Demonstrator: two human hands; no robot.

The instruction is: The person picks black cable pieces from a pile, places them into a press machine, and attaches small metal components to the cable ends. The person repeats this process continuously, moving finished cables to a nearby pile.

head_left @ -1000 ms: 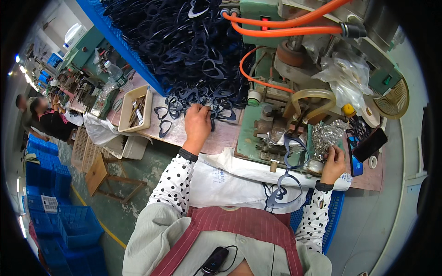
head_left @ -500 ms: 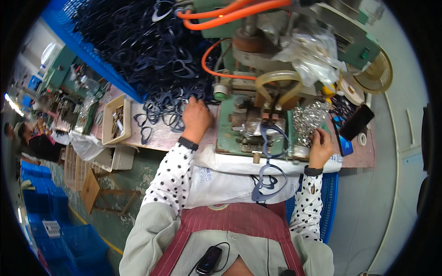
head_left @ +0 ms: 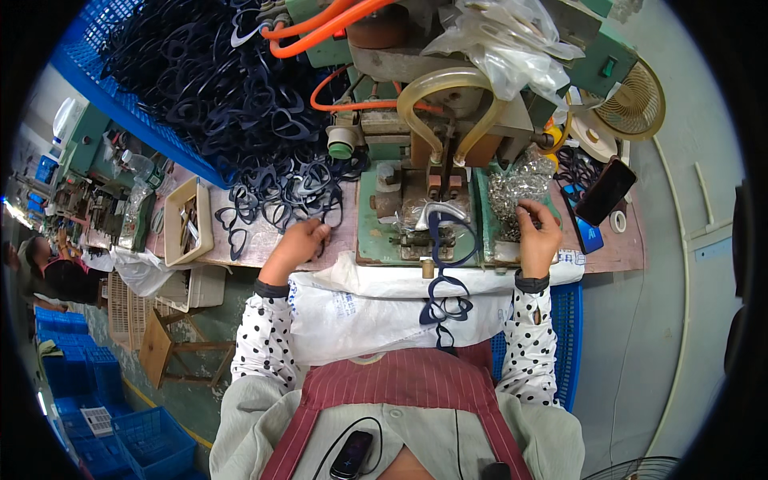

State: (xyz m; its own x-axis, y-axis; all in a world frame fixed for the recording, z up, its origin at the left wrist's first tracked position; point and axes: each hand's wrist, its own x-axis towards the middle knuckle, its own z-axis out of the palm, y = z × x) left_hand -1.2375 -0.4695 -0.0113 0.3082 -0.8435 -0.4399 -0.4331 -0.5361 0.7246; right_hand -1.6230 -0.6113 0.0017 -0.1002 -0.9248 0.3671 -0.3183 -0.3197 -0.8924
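Navy loops (head_left: 300,190), left hand (head_left: 298,243) drawn back, nearer table edge (head_left: 254,258)

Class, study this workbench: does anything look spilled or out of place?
Yes: dark loops lie heaped on the table by the blue crate, as if spilled from it, though that may be deliberate.

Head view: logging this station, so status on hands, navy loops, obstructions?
Left hand at loose navy loops, grip unclear. Right hand at small metal parts, grip unclear. Hanging navy strand at press front, possibly in the way.
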